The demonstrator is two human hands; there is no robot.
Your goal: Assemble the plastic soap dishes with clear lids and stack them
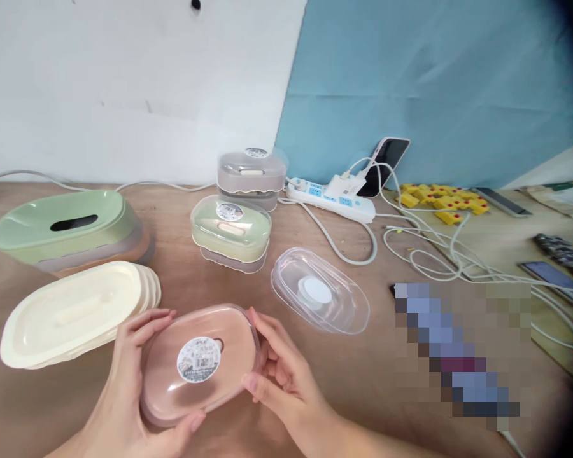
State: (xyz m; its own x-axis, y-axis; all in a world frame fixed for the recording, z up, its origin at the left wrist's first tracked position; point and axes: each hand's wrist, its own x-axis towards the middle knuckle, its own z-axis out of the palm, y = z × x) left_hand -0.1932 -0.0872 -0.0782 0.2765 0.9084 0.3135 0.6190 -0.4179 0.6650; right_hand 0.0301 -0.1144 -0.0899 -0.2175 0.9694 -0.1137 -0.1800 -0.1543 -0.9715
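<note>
A pink oval plastic box (239, 340) under a clear cover is held near the table's front edge, its top tilted toward me. A round printed sticker (199, 360) sits on the cover, beside a small hole. My left hand (134, 381) grips the left end, with the thumb along the near edge. Around the right end my right hand (279, 369) is closed, thumb on top and fingers at the side. Left of them lies a stack of cream oval trays (71, 315). A clear oval cover (346, 312) rests behind my right hand.
Green, grey and pink slotted pieces (23, 229) are stacked at the left. Two piles of covered boxes, one green-topped (253, 232) and one grey-topped (229, 173), stand behind. A power strip (334, 202), looping cables, a leaning phone (386, 166), yellow pieces (439, 198) and a blurred-out patch occupy the right.
</note>
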